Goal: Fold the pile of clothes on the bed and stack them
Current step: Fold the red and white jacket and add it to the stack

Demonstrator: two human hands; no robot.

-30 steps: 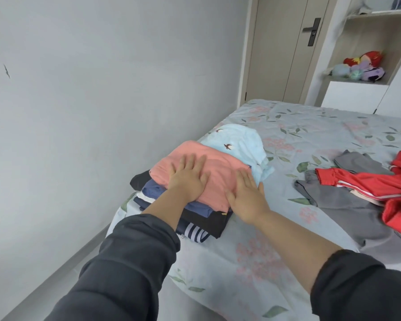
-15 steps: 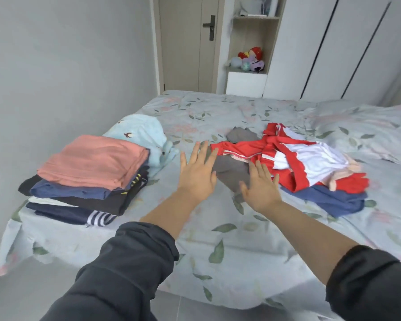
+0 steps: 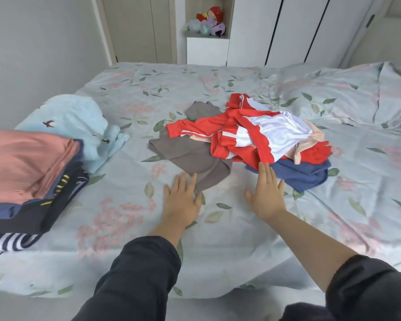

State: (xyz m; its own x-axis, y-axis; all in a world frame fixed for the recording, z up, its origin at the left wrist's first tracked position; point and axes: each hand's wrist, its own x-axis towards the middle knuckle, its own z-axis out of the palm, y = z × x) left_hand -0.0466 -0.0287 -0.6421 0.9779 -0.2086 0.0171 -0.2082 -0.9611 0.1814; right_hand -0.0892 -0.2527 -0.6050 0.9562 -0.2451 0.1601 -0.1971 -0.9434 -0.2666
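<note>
A stack of folded clothes [image 3: 26, 179] lies at the bed's left edge, a pink garment [image 3: 26, 158] on top of dark ones. Behind it sits a light blue garment [image 3: 79, 121]. In the middle of the bed lies an unfolded pile: a red and white jacket [image 3: 252, 133] over a grey garment [image 3: 190, 156] and a blue garment [image 3: 303, 174]. My left hand [image 3: 182, 200] is flat and open over the sheet, fingertips at the grey garment's near edge. My right hand [image 3: 266, 193] is open too, fingers straight, reaching toward the jacket and the blue garment. Neither hand holds anything.
The bed [image 3: 218, 239] has a pale floral sheet, and its near edge runs just below my forearms. A pillow [image 3: 357, 93] lies at the far right. A grey wall is on the left; a door [image 3: 137, 28], a shelf with plush toys [image 3: 208, 22] and wardrobes stand behind.
My hands left the folded stack and moved right across the bed to the unfolded pile. The view swung right with them and now looks lower and closer.
</note>
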